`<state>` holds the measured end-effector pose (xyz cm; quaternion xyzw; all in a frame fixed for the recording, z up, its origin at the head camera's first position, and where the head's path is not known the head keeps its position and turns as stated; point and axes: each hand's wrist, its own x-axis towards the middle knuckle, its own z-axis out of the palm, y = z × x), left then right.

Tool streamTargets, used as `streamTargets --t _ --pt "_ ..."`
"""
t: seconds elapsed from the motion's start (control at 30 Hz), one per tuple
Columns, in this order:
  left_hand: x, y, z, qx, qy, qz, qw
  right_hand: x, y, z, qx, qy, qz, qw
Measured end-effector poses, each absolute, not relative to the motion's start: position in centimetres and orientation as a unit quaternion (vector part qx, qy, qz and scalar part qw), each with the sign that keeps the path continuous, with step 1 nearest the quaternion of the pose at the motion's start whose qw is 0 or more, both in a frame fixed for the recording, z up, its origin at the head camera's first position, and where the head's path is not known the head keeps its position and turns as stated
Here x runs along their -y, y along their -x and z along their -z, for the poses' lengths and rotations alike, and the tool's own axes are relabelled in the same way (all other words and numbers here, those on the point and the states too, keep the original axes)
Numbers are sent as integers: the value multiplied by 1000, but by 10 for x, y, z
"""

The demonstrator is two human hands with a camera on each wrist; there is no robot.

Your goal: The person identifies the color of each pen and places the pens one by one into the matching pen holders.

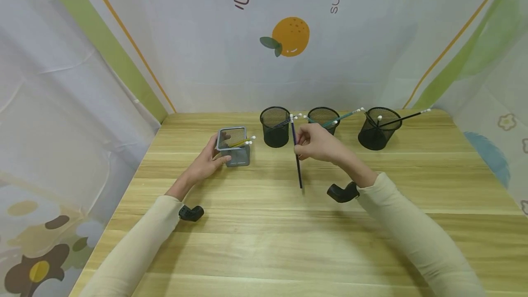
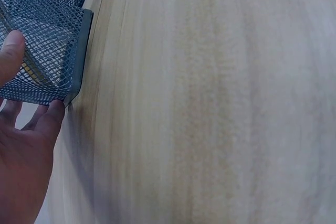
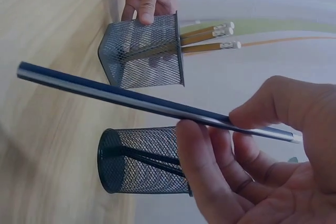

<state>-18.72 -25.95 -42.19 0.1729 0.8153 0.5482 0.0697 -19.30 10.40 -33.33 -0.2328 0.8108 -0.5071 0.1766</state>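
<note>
My left hand grips a grey square mesh pencil holder at its left side, with the thumb on the front face. Several yellow pencils with white erasers lean inside this holder. Between the thumb and fingers of my right hand is a dark blue pencil, pinched near its eraser end. In the head view the pencil points down towards the table, in front of the gap between two round holders. Beside it stands a black round mesh pencil holder with dark pencils in it.
Behind my right hand a second round holder has teal pencils. Farther right, another round holder has black pencils. All stand near the back of the wooden table, before a printed curtain.
</note>
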Motion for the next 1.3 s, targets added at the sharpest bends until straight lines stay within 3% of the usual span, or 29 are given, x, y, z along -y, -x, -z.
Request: streamTargets --t 0.9,1.3 --pt "259 187 421 -813 -175 -551 70 -105 195 305 -810 237 534 56" --pt "259 187 421 -814 -174 -549 70 -96 200 297 -774 258 574 -71"
